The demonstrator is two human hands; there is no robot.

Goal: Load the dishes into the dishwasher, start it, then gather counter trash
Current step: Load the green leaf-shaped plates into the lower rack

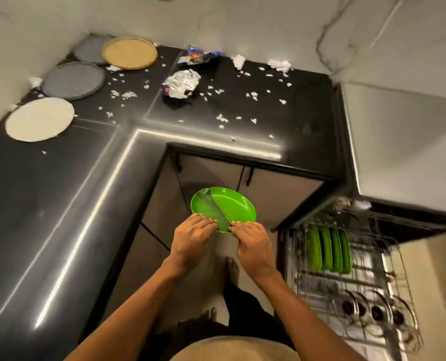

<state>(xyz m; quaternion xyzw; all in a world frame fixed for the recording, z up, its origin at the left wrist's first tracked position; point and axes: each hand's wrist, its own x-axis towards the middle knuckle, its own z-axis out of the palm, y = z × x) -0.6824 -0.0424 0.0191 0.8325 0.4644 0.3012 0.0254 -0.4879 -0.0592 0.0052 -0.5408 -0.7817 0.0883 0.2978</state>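
- Left hand (194, 231) and right hand (250, 237) each pinch one of two overlapping green plates (223, 207).
- Dishwasher rack (347, 277) at 4 o'clock holds four green plates upright.

1. Dishwasher rack (352, 277), pulled out at right: four green plates (330, 252) stand upright side by side in the rear slots; wire tines in front of them hold no plates.
2. Rack, near end: dark round items, blurred, fill a row.
3. Black counter (60, 204), left run: bare near the person; four round mats (40, 119) line the wall farther back.
4. Counter, rear run: crumpled foil (182, 83), a blue wrapper (199, 55) and scattered paper scraps (222, 118) lie across it.
5. Space before the cabinet doors (242, 183): taken up by both hands, which hold two green plates (223, 208).
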